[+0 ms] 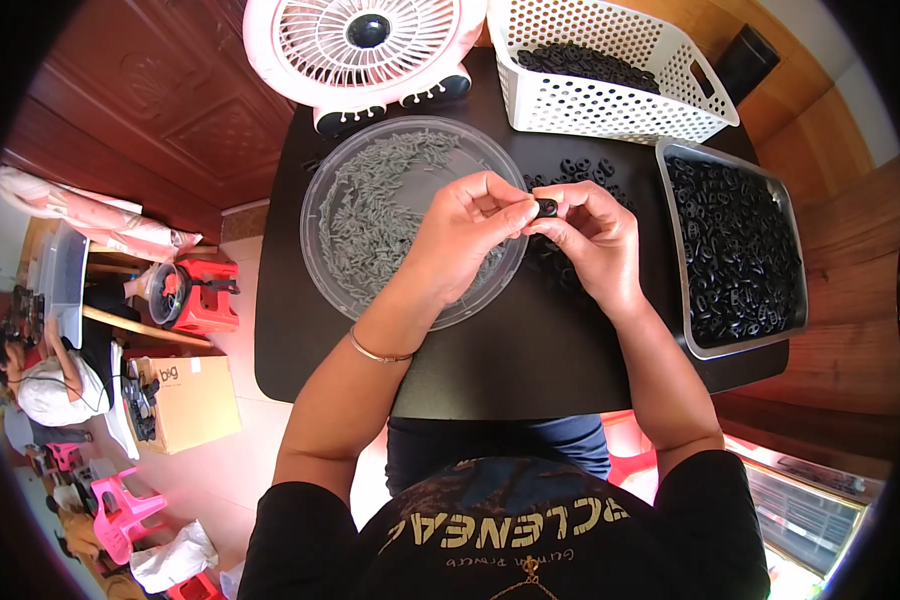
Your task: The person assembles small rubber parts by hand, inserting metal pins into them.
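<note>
A small black plastic part (547, 208) with a hole in its end is pinched between my two hands, above the table. My left hand (467, 228) is closed, thumb and forefinger pressed at the part's left side; whether a grey piece is also in these fingers is hidden. Closed from the other side is my right hand (602, 240), its thumb and forefinger on the same part. Under my left hand lies a round clear tub (313, 235) with many small grey pieces (365, 235). Loose black parts (588, 172) are heaped behind and beneath my right hand.
A metal tray (711, 352) full of black parts stands at the right. Behind are a white perforated basket (610, 115) holding more black parts and a pink-white fan (310, 80). Beyond the dark table (480, 385), at left, a person (65, 385) sits near a cardboard box (200, 405).
</note>
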`<state>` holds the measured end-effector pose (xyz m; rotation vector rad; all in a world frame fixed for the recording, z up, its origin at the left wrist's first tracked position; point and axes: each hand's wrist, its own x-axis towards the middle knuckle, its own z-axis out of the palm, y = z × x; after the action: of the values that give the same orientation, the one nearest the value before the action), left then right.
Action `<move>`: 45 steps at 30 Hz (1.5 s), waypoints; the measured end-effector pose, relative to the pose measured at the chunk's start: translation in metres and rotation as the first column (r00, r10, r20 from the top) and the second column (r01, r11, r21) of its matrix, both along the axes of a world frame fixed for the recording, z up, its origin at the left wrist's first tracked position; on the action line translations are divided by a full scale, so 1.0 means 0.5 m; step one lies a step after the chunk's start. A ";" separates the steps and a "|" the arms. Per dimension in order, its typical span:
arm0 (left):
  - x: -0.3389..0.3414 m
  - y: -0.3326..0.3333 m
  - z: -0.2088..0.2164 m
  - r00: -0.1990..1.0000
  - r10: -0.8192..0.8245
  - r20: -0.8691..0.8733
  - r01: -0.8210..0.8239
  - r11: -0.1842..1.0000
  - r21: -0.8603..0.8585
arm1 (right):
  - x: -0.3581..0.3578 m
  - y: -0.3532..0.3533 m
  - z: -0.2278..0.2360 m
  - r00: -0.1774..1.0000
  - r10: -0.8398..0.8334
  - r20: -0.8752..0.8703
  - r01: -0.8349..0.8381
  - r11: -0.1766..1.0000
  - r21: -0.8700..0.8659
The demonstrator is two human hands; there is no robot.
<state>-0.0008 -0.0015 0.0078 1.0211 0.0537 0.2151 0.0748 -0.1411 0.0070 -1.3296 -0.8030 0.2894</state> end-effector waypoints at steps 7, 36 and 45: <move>-0.004 0.005 0.011 0.999 -0.003 0.047 0.001 0.999 0.051 | 0.004 0.000 -0.004 0.996 0.093 0.001 -0.093 0.995 0.041; -0.002 0.070 0.024 0.977 0.212 -0.007 -0.203 0.945 0.255 | 0.008 0.034 0.085 0.995 0.072 0.075 -0.083 0.986 0.142; 0.001 0.070 0.017 0.977 0.212 -0.026 -0.196 0.939 0.283 | 0.002 0.027 0.078 0.996 0.044 0.073 -0.053 0.991 0.125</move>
<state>-0.0003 0.0336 0.0164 1.3042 0.1859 0.3919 0.0755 -0.1274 0.0462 -1.2072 -0.8994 0.2271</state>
